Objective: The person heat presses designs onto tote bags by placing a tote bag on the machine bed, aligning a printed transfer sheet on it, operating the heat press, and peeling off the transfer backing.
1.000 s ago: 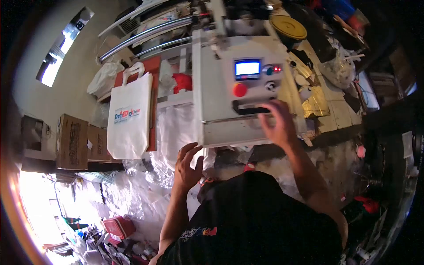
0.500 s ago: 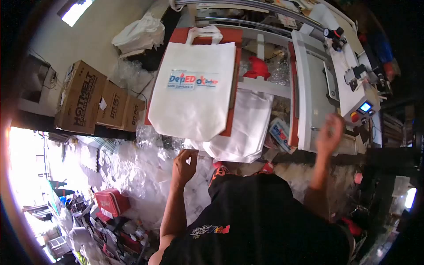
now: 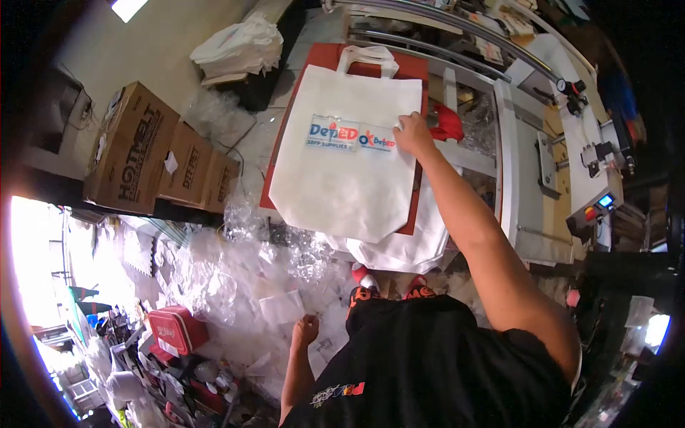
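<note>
A white tote bag lies flat on a reddish-brown pad, its handles at the far end. A clear film with blue and red "DepED" lettering lies across its front. At the film's right edge, my right hand has its fingers pinched together; the film's corner is partly hidden beneath them. Below the table's front edge my left hand hangs with its fingers curled, apart from the bag. A pale square sheet is close to it. More white bags lie under the pad.
On the right stands a press machine with a lit control box. Metal rails cross the back, near a red cloth. Cardboard boxes and stacked white bags stand left. Plastic wrap covers the floor.
My right hand has moved left from beside the press to the film on the bag. My left hand has dropped from the bag's lower edge toward my body. The view has shifted slightly.
</note>
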`<action>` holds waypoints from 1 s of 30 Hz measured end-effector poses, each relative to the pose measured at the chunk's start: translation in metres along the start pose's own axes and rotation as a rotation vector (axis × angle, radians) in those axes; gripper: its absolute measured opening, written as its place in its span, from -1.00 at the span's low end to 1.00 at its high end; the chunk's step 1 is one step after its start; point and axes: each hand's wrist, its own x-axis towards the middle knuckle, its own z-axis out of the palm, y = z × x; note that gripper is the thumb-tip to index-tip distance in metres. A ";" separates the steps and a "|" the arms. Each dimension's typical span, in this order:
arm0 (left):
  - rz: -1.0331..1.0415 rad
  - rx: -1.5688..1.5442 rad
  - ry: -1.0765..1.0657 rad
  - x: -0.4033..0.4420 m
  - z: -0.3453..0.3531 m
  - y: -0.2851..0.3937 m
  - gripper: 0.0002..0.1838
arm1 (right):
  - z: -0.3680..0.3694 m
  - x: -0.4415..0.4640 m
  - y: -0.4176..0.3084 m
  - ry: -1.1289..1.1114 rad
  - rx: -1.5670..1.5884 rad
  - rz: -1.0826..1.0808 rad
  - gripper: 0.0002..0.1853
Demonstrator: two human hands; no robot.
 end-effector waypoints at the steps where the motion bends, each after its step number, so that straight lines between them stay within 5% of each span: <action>1: -0.004 -0.004 0.000 -0.006 0.007 -0.012 -0.69 | 0.004 0.002 0.003 0.013 0.088 0.023 -0.70; 6: -0.339 0.009 -0.098 -0.026 -0.012 0.008 -0.70 | 0.011 0.011 -0.001 -0.003 0.270 0.142 -0.78; 8: -0.320 0.033 -0.101 -0.023 -0.005 -0.003 -0.69 | 0.002 -0.004 -0.027 0.113 0.300 0.113 -0.84; 10: -0.299 0.058 -0.110 -0.019 0.010 -0.023 -0.69 | -0.003 -0.044 -0.074 0.217 0.336 -0.141 -0.90; 12: -0.156 0.103 -0.095 -0.012 0.025 -0.039 -0.67 | -0.017 -0.114 -0.124 -0.101 0.547 -0.264 -0.88; 13: -0.157 0.103 -0.095 -0.010 0.019 -0.025 -0.67 | 0.006 -0.146 -0.133 -0.138 0.385 -0.601 -0.85; 15: -0.254 -0.081 -0.038 0.000 -0.004 0.021 -0.66 | -0.005 -0.209 -0.157 -0.425 0.625 -0.896 -0.84; 18: -0.206 -0.104 -0.045 0.010 -0.004 0.034 -0.66 | -0.024 -0.257 -0.155 -0.585 0.785 -0.805 -0.84; 25: -0.055 -0.040 -0.106 0.040 -0.018 0.074 -0.69 | -0.096 -0.213 -0.103 -0.278 0.865 -0.210 -0.84; 26: 0.001 -0.005 -0.171 0.064 -0.031 0.093 -0.68 | -0.106 -0.218 -0.090 -0.268 0.882 -0.150 -0.84; 27: 0.006 -0.203 -0.096 0.080 -0.066 0.145 -0.63 | -0.111 -0.230 -0.078 -0.267 0.883 -0.147 -0.84; 30: 0.237 -0.167 0.264 0.136 -0.163 0.291 -0.66 | -0.114 -0.286 -0.035 -0.294 0.770 -0.029 -0.81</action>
